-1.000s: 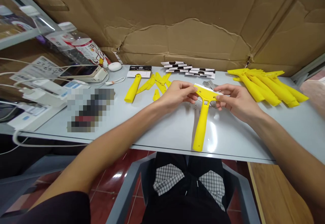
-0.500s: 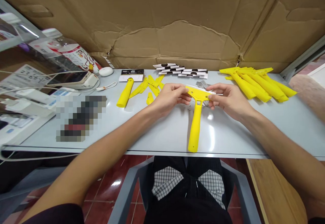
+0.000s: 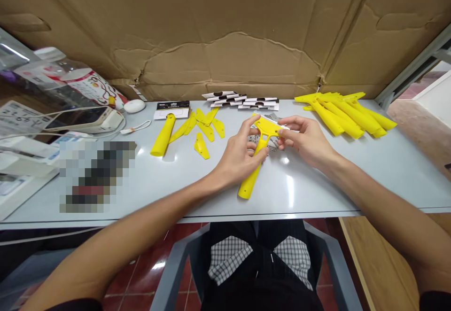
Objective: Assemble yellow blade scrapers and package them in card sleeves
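A yellow scraper [image 3: 251, 179] is held between both hands over the table, its wide head tilted up and its handle slanting down to the left. My left hand [image 3: 239, 153] is closed round the neck, thumb on the handle and index finger at the head's left corner. With thumb and fingers my right hand [image 3: 305, 137] pinches the right end of the head. A pale strip shows along the head's top edge. Small screws and metal pieces [image 3: 276, 143] lie on the table behind the scraper, partly hidden by the hands.
Several yellow handles [image 3: 347, 116] are piled at the back right. Flat yellow plates [image 3: 201, 145] and another yellow handle [image 3: 163, 135] lie left of my hands. Folded cards [image 3: 225, 98] stand at the back. A phone [image 3: 82, 119], cables and bottles [image 3: 84, 81] crowd the left side.
The scraper has turned, its handle end swinging left. My left hand has moved from the head's left end down round the neck, while the right keeps its pinch. The view has shifted slightly.
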`<action>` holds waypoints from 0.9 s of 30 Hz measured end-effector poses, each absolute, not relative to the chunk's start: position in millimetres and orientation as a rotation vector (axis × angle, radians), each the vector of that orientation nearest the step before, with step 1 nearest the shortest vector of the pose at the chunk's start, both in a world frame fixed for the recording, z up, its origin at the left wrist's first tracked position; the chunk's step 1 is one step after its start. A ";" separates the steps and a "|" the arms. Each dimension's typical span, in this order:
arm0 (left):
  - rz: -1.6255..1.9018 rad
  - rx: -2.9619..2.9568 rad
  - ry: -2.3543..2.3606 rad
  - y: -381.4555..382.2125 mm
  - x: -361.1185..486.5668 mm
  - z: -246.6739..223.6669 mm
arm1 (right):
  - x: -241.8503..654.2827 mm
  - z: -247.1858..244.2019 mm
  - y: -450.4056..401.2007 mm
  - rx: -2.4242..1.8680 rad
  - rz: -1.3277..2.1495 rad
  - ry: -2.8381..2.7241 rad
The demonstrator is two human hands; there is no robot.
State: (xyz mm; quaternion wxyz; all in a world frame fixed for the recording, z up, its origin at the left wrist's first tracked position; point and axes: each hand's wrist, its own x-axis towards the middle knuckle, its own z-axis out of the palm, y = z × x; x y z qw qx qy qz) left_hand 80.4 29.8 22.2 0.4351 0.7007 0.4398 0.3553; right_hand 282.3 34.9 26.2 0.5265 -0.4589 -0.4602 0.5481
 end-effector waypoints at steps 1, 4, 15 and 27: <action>0.875 1.799 1.102 29.8 80.5 20.5 | 281.7 26.1 34.7 -1.099 1.314 -1.095; 0.895 2.098 1.120 31.7 79.7 16.6 | 280.4 25.5 34.0 -1.102 1.322 -1.091; 0.806 2.541 1.147 40.3 72.3 13.5 | 277.7 18.5 33.8 -1.125 1.337 -1.103; 0.726 2.623 1.168 40.2 68.6 16.1 | 280.2 14.5 35.6 -1.134 1.348 -1.152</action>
